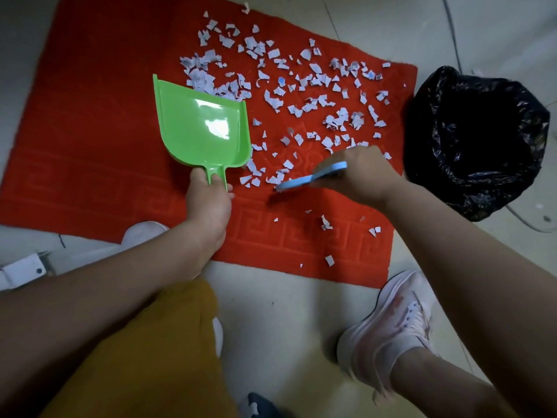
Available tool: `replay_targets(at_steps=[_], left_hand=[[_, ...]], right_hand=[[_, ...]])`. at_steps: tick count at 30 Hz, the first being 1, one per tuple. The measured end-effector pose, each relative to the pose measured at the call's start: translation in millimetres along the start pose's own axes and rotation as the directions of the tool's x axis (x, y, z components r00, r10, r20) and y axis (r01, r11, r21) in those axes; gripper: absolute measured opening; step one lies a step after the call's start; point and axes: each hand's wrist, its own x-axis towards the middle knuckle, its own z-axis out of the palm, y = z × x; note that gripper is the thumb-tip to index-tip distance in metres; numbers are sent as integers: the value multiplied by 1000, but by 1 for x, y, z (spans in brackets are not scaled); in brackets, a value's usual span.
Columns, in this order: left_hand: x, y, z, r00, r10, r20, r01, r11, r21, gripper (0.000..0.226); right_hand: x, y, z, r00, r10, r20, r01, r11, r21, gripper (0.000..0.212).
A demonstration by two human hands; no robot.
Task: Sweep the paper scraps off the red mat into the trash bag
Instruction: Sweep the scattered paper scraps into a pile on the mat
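Many paper scraps (301, 86) on red mat (90, 131), green dustpan (202, 122) empty, left hand (208, 203) gripping it, right hand (358, 176) gripping blue brush (310, 176)

Mustard shorts (144, 351), white sneakers (388, 324)

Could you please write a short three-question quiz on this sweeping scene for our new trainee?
1. True or false: the green plastic dustpan already holds a heap of scraps.
2. Which hand grips the light blue hand brush? A) left hand B) right hand
3. Fill in: the black plastic trash bag sits on the floor off the ____ edge of the red floor mat, as the person sees it.

Key: 1 false, the pan looks empty and the white paper scraps lie on the mat. 2 B. 3 right.
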Motion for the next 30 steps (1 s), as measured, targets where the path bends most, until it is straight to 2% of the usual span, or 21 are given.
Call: replay_targets(at_steps=[3,5,9,12,13,16,17,19,20,22,23,26,30], left_hand=[[1,1,0,1000,-1,-5,1,1000,-6,14],[2,2,0,1000,-3,-10,3,1000,-6,14],[3,1,-1,1000,-15,-18,15,1000,-11,13],[6,2,-3,999,-17,-34,16,999,-30,14],[8,2,-3,999,-20,-40,18,999,-37,14],[12,4,-5,998,-15,-54,12,999,-47,13],[13,4,-6,998,-11,-60,8,999,-50,13],[16,5,-9,998,-11,-68,7,998,-61,13],[17,6,-11,997,-13,-71,9,998,-67,13],[18,7,-14,997,-20,-79,14,997,-76,14],[19,7,-15,996,-21,-83,15,997,-78,14],[21,7,-18,995,-21,-93,13,996,-85,13],[24,6,-21,994,-31,-107,21,995,-98,13]], right_hand=[[-3,4,6,972,18,235,-1,997,-73,30],[-1,4,12,950,34,312,-13,997,-72,32],[28,-4,22,980,41,195,-8,985,-171,48],[50,-7,17,995,69,71,-60,991,-119,71],[55,-7,14,997,74,38,-71,993,-92,73],[56,-5,-1,999,13,-41,-14,999,-42,44],[54,-4,-6,999,-3,-44,1,1000,-31,46],[51,-2,-14,999,2,40,-1,1000,-25,78],[50,-3,-15,995,-1,103,4,1000,-26,85],[53,-10,-13,971,-20,240,46,994,-102,65],[57,-14,-9,965,-30,261,70,987,-146,54],[77,-27,1,987,4,163,30,978,-204,51],[103,-24,-3,997,69,-33,-74,984,-163,54]])
